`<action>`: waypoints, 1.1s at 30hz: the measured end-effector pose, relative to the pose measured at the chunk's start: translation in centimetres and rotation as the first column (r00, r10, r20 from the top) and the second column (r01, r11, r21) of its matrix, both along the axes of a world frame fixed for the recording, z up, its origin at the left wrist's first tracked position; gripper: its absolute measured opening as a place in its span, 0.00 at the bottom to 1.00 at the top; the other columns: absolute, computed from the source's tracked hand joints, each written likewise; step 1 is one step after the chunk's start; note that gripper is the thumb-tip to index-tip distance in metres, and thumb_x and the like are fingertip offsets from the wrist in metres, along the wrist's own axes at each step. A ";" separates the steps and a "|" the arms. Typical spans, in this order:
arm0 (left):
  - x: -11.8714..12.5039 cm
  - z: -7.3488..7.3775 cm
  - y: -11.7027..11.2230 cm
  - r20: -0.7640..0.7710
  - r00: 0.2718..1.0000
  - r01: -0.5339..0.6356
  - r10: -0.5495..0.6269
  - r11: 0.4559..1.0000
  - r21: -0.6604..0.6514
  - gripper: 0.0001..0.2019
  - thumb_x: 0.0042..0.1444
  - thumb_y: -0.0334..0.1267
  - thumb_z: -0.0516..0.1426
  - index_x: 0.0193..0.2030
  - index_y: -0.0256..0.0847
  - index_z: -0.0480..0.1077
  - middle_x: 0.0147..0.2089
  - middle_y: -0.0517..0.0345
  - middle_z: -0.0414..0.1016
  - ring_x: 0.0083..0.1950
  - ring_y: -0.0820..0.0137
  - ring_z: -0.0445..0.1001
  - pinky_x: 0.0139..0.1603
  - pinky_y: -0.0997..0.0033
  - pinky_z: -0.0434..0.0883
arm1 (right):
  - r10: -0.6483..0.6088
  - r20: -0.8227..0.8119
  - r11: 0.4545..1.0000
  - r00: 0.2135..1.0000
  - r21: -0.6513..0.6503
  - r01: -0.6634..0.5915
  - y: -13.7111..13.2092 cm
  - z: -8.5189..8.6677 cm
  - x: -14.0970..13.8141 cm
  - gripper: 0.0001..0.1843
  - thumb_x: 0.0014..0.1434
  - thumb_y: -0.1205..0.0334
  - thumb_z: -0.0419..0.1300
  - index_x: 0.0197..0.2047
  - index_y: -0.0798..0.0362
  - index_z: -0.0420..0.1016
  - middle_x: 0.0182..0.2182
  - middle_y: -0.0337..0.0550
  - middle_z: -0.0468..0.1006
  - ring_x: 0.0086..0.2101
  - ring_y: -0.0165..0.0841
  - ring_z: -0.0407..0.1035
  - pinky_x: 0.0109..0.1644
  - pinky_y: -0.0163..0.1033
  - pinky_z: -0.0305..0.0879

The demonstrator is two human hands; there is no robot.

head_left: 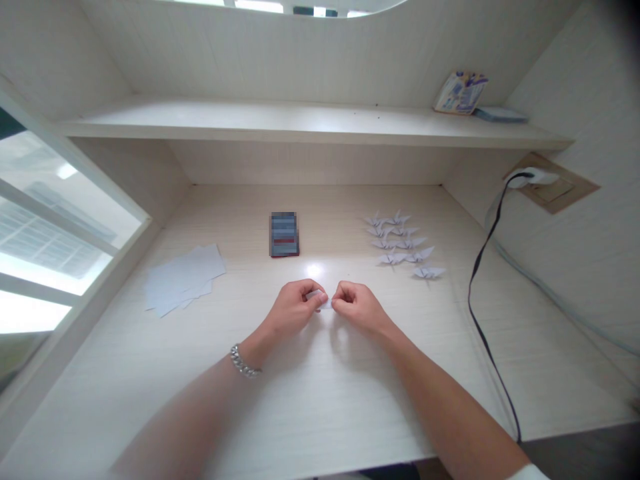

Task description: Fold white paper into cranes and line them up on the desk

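Head view, small folded white paper piece (327, 305) spanned the fingertip gap, left hand (299, 304) gripped one end, thumb closed over, right hand (357, 305) curled, pinched the other.

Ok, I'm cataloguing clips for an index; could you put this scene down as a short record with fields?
Left hand: pinching a small white paper
Right hand: pinching the paper's other end
Left wrist: silver chain bracelet
Paper cranes: nine, grouped beyond and right of the hands
Loose sheets: white, overlapping, at left
Dark rectangular item: pixelated, beyond the hands
Black cable: running from the wall socket
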State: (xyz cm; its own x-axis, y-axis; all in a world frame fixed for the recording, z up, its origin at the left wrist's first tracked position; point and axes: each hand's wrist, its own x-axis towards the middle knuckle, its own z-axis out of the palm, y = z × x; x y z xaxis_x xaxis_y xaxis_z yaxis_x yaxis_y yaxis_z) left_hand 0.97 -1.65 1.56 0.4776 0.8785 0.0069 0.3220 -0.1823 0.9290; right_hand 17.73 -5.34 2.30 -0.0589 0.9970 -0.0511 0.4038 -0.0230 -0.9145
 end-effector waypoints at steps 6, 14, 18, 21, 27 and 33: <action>-0.5 0.0 0.7 0.019 1.000 -0.024 0.025 1.000 -0.017 0.10 0.52 0.41 0.54 0.28 0.36 0.70 0.24 0.59 0.69 0.26 0.74 0.65 0.26 0.76 0.61 | 0.012 -0.053 0.999 0.999 -0.029 -0.013 0.2 -0.6 0.5 0.03 0.43 0.69 0.54 0.20 0.55 0.65 0.17 0.33 0.64 0.20 0.25 0.57 0.23 0.31 0.49; -0.5 0.2 0.5 -0.036 0.998 -0.048 0.049 0.998 0.027 0.10 0.52 0.41 0.53 0.29 0.36 0.70 0.26 0.59 0.70 0.28 0.73 0.66 0.28 0.76 0.62 | -0.014 -0.114 1.000 0.993 -0.008 0.013 0.2 -0.2 1.0 0.05 0.49 0.63 0.55 0.26 0.55 0.70 0.21 0.36 0.69 0.24 0.28 0.62 0.28 0.33 0.56; 0.2 0.1 -0.2 -0.072 0.997 0.009 -0.006 0.999 0.036 0.09 0.53 0.40 0.53 0.31 0.37 0.71 0.27 0.58 0.71 0.29 0.72 0.67 0.29 0.76 0.62 | 0.022 -0.045 1.000 0.999 0.005 -0.022 0.1 -0.1 0.0 0.05 0.48 0.65 0.55 0.23 0.55 0.68 0.19 0.34 0.67 0.22 0.26 0.59 0.25 0.32 0.52; 0.2 0.1 -0.1 -0.047 0.999 -0.009 0.010 1.000 0.019 0.09 0.53 0.40 0.53 0.30 0.37 0.71 0.26 0.58 0.71 0.28 0.72 0.67 0.28 0.76 0.62 | 0.014 -0.046 1.000 0.999 -0.009 -0.014 0.2 -0.4 0.1 0.05 0.46 0.68 0.55 0.21 0.55 0.67 0.17 0.33 0.65 0.21 0.26 0.57 0.24 0.31 0.50; -0.6 0.0 0.8 0.081 0.988 -0.126 0.130 0.991 -0.053 0.11 0.52 0.43 0.55 0.29 0.36 0.69 0.24 0.59 0.70 0.26 0.74 0.67 0.27 0.76 0.63 | -0.058 -0.129 0.998 0.990 -0.017 0.056 0.4 -0.9 1.3 0.04 0.46 0.69 0.56 0.21 0.55 0.67 0.18 0.33 0.66 0.21 0.26 0.58 0.25 0.32 0.52; 0.1 -0.1 0.4 0.146 0.982 -0.108 0.122 0.989 -0.101 0.12 0.52 0.44 0.55 0.30 0.35 0.70 0.27 0.57 0.71 0.29 0.72 0.70 0.30 0.75 0.66 | -0.051 -0.259 0.999 0.965 -0.017 0.048 0.3 -0.8 0.4 0.07 0.52 0.59 0.58 0.28 0.55 0.70 0.22 0.37 0.71 0.25 0.29 0.63 0.29 0.34 0.59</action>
State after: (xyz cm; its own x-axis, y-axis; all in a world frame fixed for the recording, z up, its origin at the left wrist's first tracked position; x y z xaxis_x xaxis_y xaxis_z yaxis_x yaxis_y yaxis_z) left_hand 1.02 -1.29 1.47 0.3730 0.9278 -0.0117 0.1899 -0.0640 0.9797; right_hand 18.10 -5.01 1.52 -0.0222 0.9984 -0.0511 0.1511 -0.0472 -0.9874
